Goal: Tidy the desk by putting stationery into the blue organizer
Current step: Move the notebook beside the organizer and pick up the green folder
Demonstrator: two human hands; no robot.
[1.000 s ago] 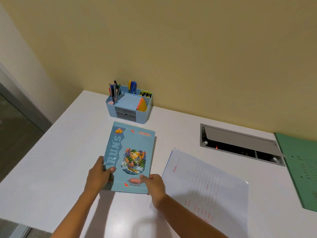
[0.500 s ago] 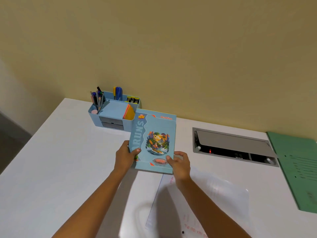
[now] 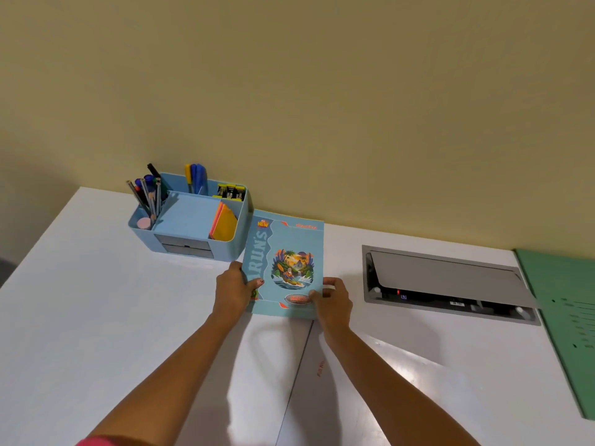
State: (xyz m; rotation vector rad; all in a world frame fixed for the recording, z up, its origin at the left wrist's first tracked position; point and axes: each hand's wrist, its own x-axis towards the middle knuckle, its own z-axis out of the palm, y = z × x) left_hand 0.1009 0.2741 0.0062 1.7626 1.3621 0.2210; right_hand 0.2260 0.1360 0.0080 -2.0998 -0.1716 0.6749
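A light blue notebook (image 3: 286,249) with a colourful cover picture lies at the back of the white desk (image 3: 80,300), its far edge near the wall, right beside the blue organizer (image 3: 236,239). My left hand (image 3: 233,289) grips the notebook's lower left edge and my right hand (image 3: 333,297) grips its lower right corner. The organizer holds pens and pencils (image 3: 149,193) at its left, blue scissors (image 3: 196,177) at the back, binder clips (image 3: 230,191) and orange sticky notes (image 3: 223,222).
A white lined sheet (image 3: 386,381) lies on the desk under my right forearm. A grey cable hatch (image 3: 444,278) with its lid tilted open is set into the desk to the right. A green folder (image 3: 566,317) lies at the far right edge.
Both hands have carried the notebook away from me and to the right, from in front of the organizer to a spot beside its right side near the wall.
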